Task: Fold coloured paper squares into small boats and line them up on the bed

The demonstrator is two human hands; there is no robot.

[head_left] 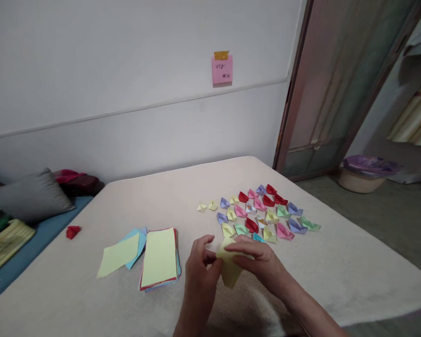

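Observation:
A pale yellow sheet of paper (230,271), partly folded, is held up between both hands just above the cloth. My left hand (202,267) pinches its left edge with thumb and fingers. From the right, my right hand (254,256) grips the upper part, fingers lying across it. The fingers hide some of the folds. Just beyond the hands sit rows of small folded paper boats in several colours, such as a pink boat (285,231) and a dark red boat (251,225). To the left lies a stack of coloured paper (158,257), yellow on top.
Loose sheets (119,255) lie left of the stack. A crumpled red paper piece (73,231) is near the left edge of the cloth-covered surface (154,201). A pink note (222,70) is taped to the wall. A lined basin (365,174) stands on the floor at right.

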